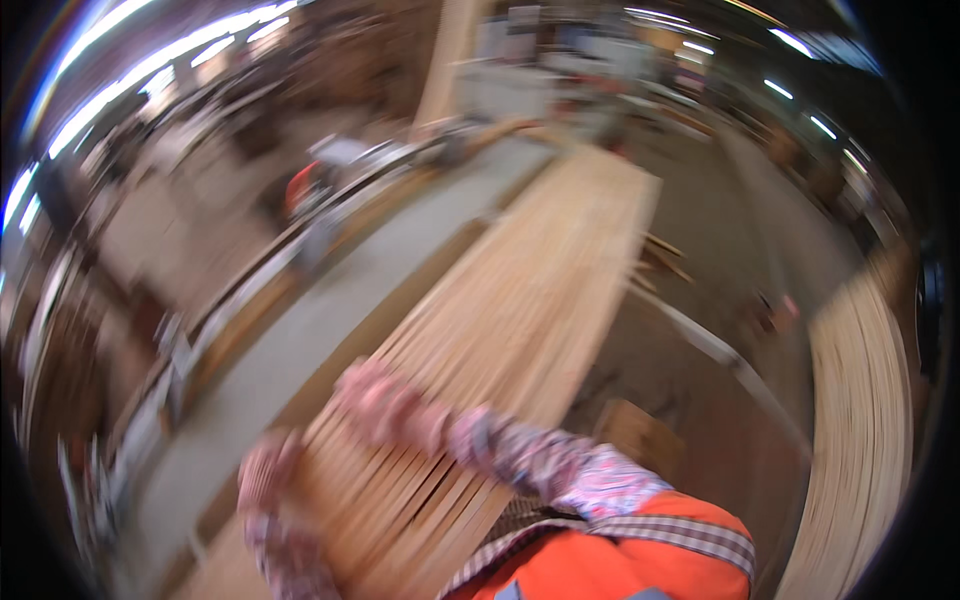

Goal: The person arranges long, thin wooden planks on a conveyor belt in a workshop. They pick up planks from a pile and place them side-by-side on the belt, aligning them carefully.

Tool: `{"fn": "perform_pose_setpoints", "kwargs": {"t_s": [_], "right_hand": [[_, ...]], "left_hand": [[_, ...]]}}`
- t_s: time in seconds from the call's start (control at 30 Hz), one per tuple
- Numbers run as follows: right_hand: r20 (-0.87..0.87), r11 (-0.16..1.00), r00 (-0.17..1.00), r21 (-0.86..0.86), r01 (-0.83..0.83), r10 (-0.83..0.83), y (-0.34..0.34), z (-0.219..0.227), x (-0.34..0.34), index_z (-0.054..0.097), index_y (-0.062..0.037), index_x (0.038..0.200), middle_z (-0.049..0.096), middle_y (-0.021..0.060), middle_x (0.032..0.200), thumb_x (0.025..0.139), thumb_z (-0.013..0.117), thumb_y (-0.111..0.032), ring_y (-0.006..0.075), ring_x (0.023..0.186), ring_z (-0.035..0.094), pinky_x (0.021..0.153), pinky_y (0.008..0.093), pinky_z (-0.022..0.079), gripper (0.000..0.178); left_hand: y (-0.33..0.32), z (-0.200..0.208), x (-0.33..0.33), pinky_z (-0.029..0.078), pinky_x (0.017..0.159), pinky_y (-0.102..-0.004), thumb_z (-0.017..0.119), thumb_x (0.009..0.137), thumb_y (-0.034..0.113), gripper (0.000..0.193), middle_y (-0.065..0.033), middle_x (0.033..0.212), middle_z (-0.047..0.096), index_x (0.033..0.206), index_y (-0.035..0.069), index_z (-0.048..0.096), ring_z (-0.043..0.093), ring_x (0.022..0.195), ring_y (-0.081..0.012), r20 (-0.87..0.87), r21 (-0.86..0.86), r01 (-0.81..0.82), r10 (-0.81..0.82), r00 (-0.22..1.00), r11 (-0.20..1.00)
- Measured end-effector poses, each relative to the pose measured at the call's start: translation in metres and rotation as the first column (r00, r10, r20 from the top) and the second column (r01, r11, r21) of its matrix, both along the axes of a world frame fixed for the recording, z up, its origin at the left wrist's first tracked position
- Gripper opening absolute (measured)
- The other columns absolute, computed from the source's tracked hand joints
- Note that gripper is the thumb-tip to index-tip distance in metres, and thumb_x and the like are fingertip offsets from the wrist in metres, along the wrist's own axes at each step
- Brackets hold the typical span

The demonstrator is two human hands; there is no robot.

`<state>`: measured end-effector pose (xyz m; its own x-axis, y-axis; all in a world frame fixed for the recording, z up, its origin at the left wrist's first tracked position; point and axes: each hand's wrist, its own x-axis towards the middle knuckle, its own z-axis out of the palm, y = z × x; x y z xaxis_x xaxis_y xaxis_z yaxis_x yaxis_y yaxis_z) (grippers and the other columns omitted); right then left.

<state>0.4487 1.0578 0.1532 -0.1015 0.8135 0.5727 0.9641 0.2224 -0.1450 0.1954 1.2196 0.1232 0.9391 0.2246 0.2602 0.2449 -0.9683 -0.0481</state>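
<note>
A long row of light wooden strips (520, 290) lies side by side in front of me, running from the lower left to the upper middle. My right hand (378, 405), in a pinkish glove, rests on the strips near their left edge. Beside the near part of that same edge is my left hand (270, 475), gloved alike. Motion blur smears the fingers of both hands, so their grip does not show. Dark gaps part some strips close to my body.
A long grey machine bed (370, 270) with a wooden rail runs along the left of the strips. At the far right stands another stack of long wooden strips (855, 430). A wooden block (640, 440) sits beside my right sleeve. Loose sticks (665, 258) lie past the strips' right edge.
</note>
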Motion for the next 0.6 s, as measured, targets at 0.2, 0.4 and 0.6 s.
{"fn": "perform_pose_setpoints", "kwargs": {"t_s": [0.2, 0.4, 0.6], "right_hand": [[-0.012, 0.999, 1.000, 0.022, 0.029, -0.029, -0.029, 0.004, 0.000, 0.070, -0.0110, 0.115, 0.068, 0.0136, 0.110, 0.089, 0.065, -0.022, 0.0314, 0.109, 0.061, 0.097, 0.0429, 0.047, 0.029], [-0.307, 0.749, 0.945, -0.651, -0.123, -0.112, 0.070, -0.024, 0.118, 0.076, -0.0106, 0.103, 0.073, 0.0073, 0.095, 0.094, 0.059, -0.040, 0.0233, 0.086, 0.068, 0.081, 0.0374, 0.053, 0.035], [-0.229, 0.252, 0.956, -0.951, -0.179, -0.183, 0.142, 0.022, 0.005, 0.076, -0.0094, 0.108, 0.074, 0.0045, 0.093, 0.096, 0.032, -0.069, 0.0169, 0.080, 0.065, 0.073, 0.0337, 0.052, 0.074]], "left_hand": [[-0.137, 0.086, 0.010, 0.056, 0.074, -0.0435, 0.065, 0.086, 0.035, 0.033, -0.0121, 0.102, 0.065, 0.106, 0.008, 0.063, 0.065, 0.092, -0.0311, -0.059, -0.071, -0.363, 0.359, 0.931, 0.929], [-0.308, 0.110, -0.135, 0.049, 0.097, -0.0376, 0.059, 0.098, 0.030, 0.040, -0.0148, 0.129, 0.060, 0.129, 0.006, 0.058, 0.060, 0.117, -0.0301, 0.229, -0.973, 0.215, 0.253, 0.940, 0.082], [-0.426, -0.053, -0.167, 0.042, 0.107, -0.0438, 0.036, 0.100, 0.060, 0.073, -0.0185, 0.132, 0.058, 0.136, -0.001, 0.052, 0.054, 0.122, -0.0309, -0.256, -0.711, 0.586, 0.919, 0.298, -0.388]]}}
